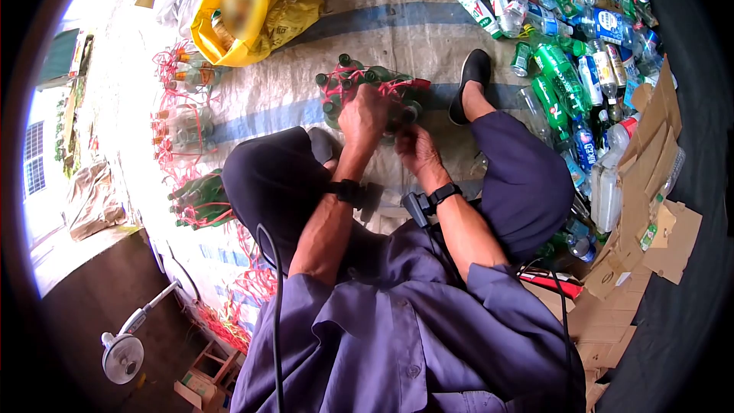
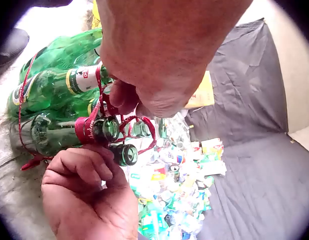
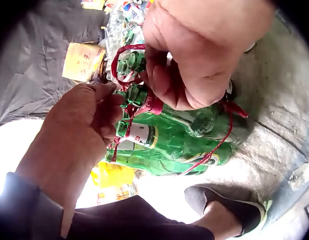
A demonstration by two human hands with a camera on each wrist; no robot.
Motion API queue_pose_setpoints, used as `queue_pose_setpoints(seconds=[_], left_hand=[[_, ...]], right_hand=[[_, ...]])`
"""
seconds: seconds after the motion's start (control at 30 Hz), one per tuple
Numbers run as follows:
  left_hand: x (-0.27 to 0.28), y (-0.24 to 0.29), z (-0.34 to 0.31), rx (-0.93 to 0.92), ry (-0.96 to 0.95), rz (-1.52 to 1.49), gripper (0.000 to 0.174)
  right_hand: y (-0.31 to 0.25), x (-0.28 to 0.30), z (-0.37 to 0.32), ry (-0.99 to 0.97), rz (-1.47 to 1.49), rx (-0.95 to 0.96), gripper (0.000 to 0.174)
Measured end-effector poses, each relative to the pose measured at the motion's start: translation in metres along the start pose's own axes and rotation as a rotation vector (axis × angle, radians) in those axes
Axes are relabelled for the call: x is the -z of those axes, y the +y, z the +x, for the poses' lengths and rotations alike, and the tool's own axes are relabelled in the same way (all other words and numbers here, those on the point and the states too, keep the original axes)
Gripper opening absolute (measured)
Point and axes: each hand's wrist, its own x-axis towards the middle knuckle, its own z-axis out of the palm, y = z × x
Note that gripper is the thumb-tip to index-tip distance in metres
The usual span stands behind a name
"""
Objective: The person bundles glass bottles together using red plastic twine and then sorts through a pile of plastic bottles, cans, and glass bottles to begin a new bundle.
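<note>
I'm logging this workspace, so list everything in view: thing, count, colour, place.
Green bottles: several, green, under the hands
Red cord: count unclear, red, around those bottles
Tied bottle bundles: three, clear and green, left
Loose strips: many, red, lower left
Yellow bag: one, yellow, upper left
Bottle-and-can heap: one, multicoloured, right
Cardboard: several, brown, right
Dark cloth: one, black, far right
Sheet: one, whitish with blue stripes, floor
Sack: one, brown, far left
Fan: one, white, lower left
Shirt: one, purple, worn
Wristbands: two, black, wrists
Left hand: one, bare, at bottles
Right hand: one, bare, at bottles
</note>
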Motion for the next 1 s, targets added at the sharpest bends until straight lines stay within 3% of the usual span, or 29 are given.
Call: queue_pose_setpoints(seconds=[0.27,0.4,0.47,0.5,0.57,0.7,0.87,0.93,1.0], left_hand=[[0.005,-0.004,-0.005,-0.098,-0.013,-0.174,0.032],[-0.002,-0.018,-0.008,-0.153,-0.036,-0.213,0.027],[-0.005,-0.022,-0.012,-0.246,-0.108,-0.37,0.022],[-0.004,-0.023,-0.013,-0.249,-0.102,-0.37,0.022],[-0.005,-0.027,-0.016,-0.423,-0.119,-0.239,0.019],[-0.007,-0.034,-0.02,-0.424,-0.226,-0.242,0.018],[-0.007,-0.034,-0.026,-0.478,-0.2,-0.286,0.019],[-0.007,-0.032,-0.027,-0.497,-0.192,-0.299,0.02],[-0.008,-0.032,-0.029,-0.406,-0.247,-0.341,0.021]], right_hand=[[0.007,-0.011,-0.001,0.16,0.116,0.088,0.007],[0.009,-0.009,0.004,0.137,0.113,0.09,0.007],[0.01,-0.01,0.006,0.157,0.1,0.109,0.006],[0.011,-0.013,0.006,0.152,0.097,0.109,0.006],[0.013,-0.017,0.004,0.251,0.025,0.182,0.006],[0.014,-0.022,-0.001,0.251,-0.027,0.195,0.007],[0.019,-0.035,-0.002,0.499,-0.044,0.301,0.008],[0.019,-0.041,-0.007,0.515,-0.051,0.313,0.009],[0.02,-0.039,-0.005,0.534,-0.057,0.321,0.009]])
